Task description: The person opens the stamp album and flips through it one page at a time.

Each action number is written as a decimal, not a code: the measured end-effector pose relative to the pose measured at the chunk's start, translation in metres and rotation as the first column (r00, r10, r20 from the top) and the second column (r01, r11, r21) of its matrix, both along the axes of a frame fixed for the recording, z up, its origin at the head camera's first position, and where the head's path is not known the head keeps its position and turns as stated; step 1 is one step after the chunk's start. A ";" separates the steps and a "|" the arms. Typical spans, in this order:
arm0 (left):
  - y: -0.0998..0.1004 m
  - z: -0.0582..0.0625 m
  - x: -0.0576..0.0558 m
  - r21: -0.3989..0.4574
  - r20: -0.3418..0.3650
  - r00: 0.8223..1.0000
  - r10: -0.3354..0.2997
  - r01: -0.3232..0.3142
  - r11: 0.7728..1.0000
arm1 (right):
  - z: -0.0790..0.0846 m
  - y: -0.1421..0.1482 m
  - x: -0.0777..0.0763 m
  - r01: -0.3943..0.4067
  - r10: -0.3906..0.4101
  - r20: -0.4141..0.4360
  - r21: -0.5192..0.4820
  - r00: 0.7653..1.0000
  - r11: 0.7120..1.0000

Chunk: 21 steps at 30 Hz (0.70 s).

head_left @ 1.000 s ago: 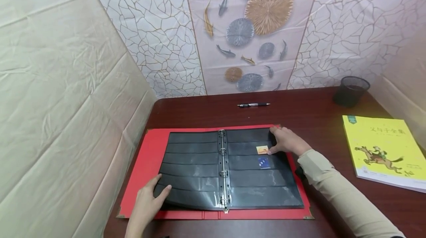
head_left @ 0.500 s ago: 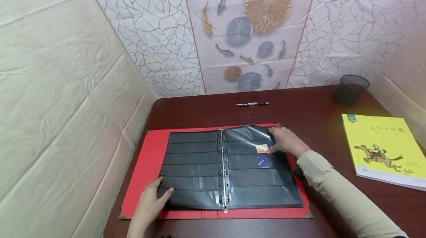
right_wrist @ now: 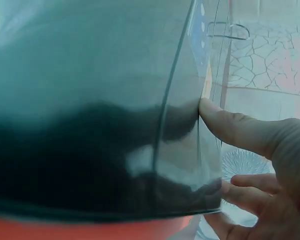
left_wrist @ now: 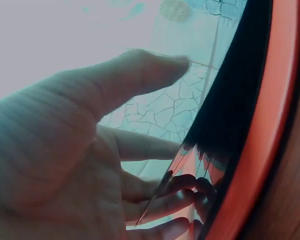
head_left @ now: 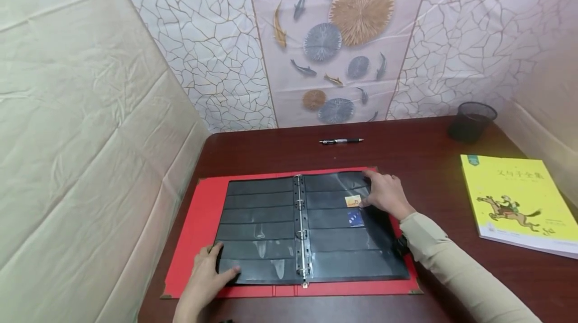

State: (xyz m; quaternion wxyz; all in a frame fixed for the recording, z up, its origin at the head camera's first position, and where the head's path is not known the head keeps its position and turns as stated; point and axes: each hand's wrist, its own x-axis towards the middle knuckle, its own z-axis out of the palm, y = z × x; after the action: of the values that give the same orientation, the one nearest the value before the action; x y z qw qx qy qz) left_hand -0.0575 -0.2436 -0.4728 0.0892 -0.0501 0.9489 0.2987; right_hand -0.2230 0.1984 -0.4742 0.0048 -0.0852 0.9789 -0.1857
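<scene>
L fingers: we see the L hand w/ thumb and fingers apart; thumb over the lower outer corner of the L page, other fingers behind its outer edge in the L wrist view. Can't tell if thumb touches.
R fingers: our R hand pinches the outer edge of the R page nr the top, thumb on its face, other fingers round the edge.
Pages: both black w/ clear horiz. pockets, glossy w/ reflections; we have them flanking a metal ring spine.
Cards: a small yellow card in the R page, just beside our R thumb; a small blue card directly below it, one pocket down.
Binder: red binder lies open under the pages, metal corners showing, flat on the worktop, front-center.
R arm: beige sleeve comes in from lower R, past the binder's R side.
Pen: black/silver pen lies beyond the binder, well apart.
Book: yellow book w/ horse & rider pic, to R of our sleeve.
Cup: black mesh cup upright, far R corner, behind book.
Backdrop: patterned cloth behind, w/ fish & round motifs; plain cream cloth on L.
</scene>
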 end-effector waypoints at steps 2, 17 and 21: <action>0.002 -0.002 -0.001 -0.017 -0.007 1.000 0.007 -0.007 1.000 | -0.001 0.001 0.000 -0.006 0.006 -0.016 0.001 1.000 1.000; 0.010 -0.004 -0.002 -0.063 -0.019 0.997 0.073 -0.074 0.995 | 0.021 0.012 0.021 -0.024 0.049 0.083 -0.279 0.995 0.960; 0.011 -0.003 -0.001 -0.068 -0.014 0.996 0.093 -0.094 0.993 | 0.030 0.015 0.029 -0.017 0.067 0.146 -0.319 0.987 0.948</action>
State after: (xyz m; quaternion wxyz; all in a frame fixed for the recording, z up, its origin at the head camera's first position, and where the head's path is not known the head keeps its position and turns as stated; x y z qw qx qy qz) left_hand -0.0589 -0.2329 -0.4759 0.0684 -0.0961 0.9556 0.2700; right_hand -0.1943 0.2130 -0.4443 0.0709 -0.0912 0.9310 -0.3462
